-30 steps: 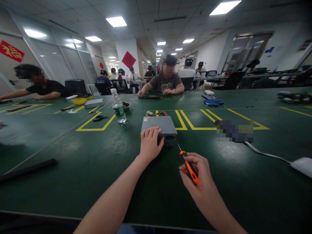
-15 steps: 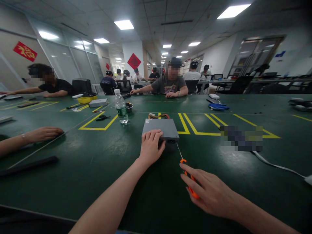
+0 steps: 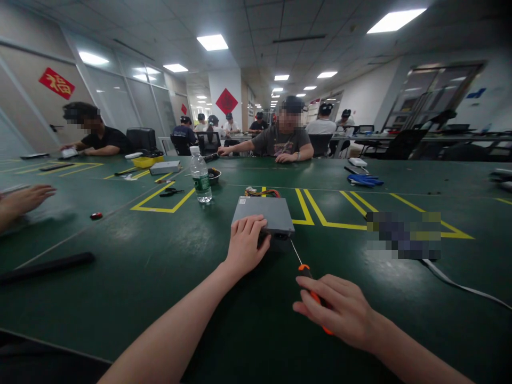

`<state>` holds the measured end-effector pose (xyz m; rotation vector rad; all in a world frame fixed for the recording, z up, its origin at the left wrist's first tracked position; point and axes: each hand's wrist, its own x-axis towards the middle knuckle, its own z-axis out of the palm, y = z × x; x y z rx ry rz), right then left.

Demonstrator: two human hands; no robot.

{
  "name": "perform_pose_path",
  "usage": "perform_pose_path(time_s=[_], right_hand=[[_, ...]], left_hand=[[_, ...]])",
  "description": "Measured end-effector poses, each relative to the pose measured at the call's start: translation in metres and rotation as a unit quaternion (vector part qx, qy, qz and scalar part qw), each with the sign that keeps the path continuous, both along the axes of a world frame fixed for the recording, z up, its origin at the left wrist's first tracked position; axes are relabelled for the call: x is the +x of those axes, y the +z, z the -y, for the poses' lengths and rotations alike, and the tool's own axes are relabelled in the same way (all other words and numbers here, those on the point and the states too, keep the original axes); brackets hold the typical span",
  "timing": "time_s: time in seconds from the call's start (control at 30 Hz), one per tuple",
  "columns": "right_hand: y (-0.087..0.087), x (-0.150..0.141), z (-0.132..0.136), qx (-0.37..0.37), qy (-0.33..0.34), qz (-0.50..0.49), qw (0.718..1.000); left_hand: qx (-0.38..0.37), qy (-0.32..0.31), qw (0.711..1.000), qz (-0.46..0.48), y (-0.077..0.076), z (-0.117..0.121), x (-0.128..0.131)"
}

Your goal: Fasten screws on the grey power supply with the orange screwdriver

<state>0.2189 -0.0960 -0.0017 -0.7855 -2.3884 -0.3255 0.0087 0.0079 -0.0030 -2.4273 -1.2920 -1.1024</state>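
Observation:
A grey computer power supply (image 3: 272, 210) lies flat on the green table, a bundle of coloured wires (image 3: 262, 192) at its far side. My left hand (image 3: 248, 242) grips its near left corner, fingers over the top and thumb against the near face. In my right hand (image 3: 336, 306) is a screwdriver (image 3: 304, 271) with an orange and black handle, held between thumb and fingers. Its thin shaft points up and left, the tip at the near right corner of the power supply. Whether the tip sits in a screw I cannot tell.
A water bottle (image 3: 201, 178) stands left of the power supply, beside a small bowl (image 3: 214, 176). A black bar (image 3: 48, 268) and a small red object (image 3: 96, 216) lie at left. Blue gloves (image 3: 365, 180) are at right. Another person's hand (image 3: 30, 198) is at the left edge.
The other person's hand at left has lifted and drawn back leftward, exposing the small red object. My right fingers have shifted around the screwdriver handle. My left hand keeps its place on the power supply.

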Motion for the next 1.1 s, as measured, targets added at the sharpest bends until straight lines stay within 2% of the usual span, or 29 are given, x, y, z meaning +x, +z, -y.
perform_pose_path(time_s=[0.07, 0.2, 0.37, 0.43, 0.53, 0.7, 0.8, 0.97, 1.1], right_hand=[[0.000, 0.000, 0.004, 0.010, 0.017, 0.025, 0.999], [0.006, 0.001, 0.008, -0.016, 0.038, 0.023, 0.999], [0.009, -0.006, 0.007, 0.074, 0.053, 0.032, 0.995], [0.007, -0.008, 0.007, 0.088, 0.055, 0.013, 0.995], [0.007, -0.009, 0.008, 0.066, 0.043, 0.002, 0.997], [0.018, -0.006, 0.012, 0.005, 0.039, 0.074, 0.996], [0.019, -0.008, 0.012, -0.026, 0.044, 0.074, 0.996], [0.011, -0.012, 0.009, -0.005, 0.053, 0.010, 0.999], [0.012, -0.012, 0.011, -0.017, 0.044, 0.021, 0.999]], left_hand=[[-0.002, 0.002, 1.000, -0.001, 0.000, 0.000, 0.000], [0.000, 0.003, 1.000, -0.001, -0.001, -0.002, 0.000], [0.005, -0.004, 1.000, 0.005, -0.002, -0.002, -0.001], [0.005, -0.006, 1.000, 0.006, -0.002, -0.002, -0.001], [0.003, -0.004, 1.000, 0.008, -0.001, -0.002, 0.000], [0.001, 0.000, 1.000, 0.013, 0.000, -0.001, 0.001], [-0.001, 0.001, 1.000, 0.013, 0.000, -0.001, 0.000], [0.001, 0.001, 1.000, 0.012, -0.001, -0.001, 0.001], [0.004, 0.001, 1.000, 0.015, 0.000, 0.000, 0.001]])
